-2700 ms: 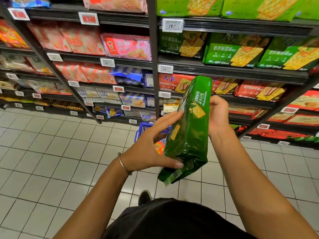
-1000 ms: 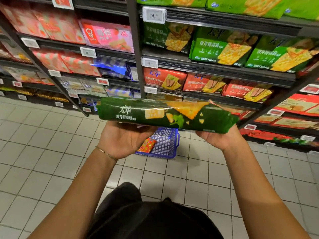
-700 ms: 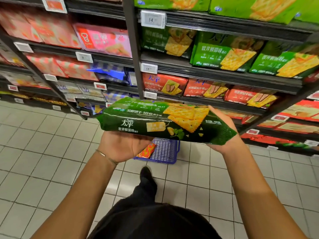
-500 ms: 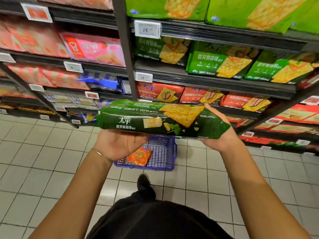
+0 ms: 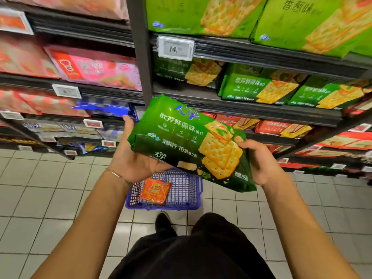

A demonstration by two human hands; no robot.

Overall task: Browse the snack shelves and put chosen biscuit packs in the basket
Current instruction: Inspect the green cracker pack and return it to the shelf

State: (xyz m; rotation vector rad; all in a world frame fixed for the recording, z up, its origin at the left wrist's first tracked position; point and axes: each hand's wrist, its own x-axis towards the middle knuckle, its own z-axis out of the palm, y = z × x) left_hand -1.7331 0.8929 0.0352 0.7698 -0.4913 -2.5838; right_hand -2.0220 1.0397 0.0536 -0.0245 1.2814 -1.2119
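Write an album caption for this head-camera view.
Left hand and right hand hold a green cracker pack; blue basket on the floor.

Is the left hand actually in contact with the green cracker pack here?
Touching. The head view shows the green cracker pack resting on the palm of the left hand, with the thumb against the pack's end.

We hold the green cracker pack [image 5: 187,141] face-up, tilted down to the right, above the blue mesh basket [image 5: 161,207] containing one orange packet [image 5: 155,190].
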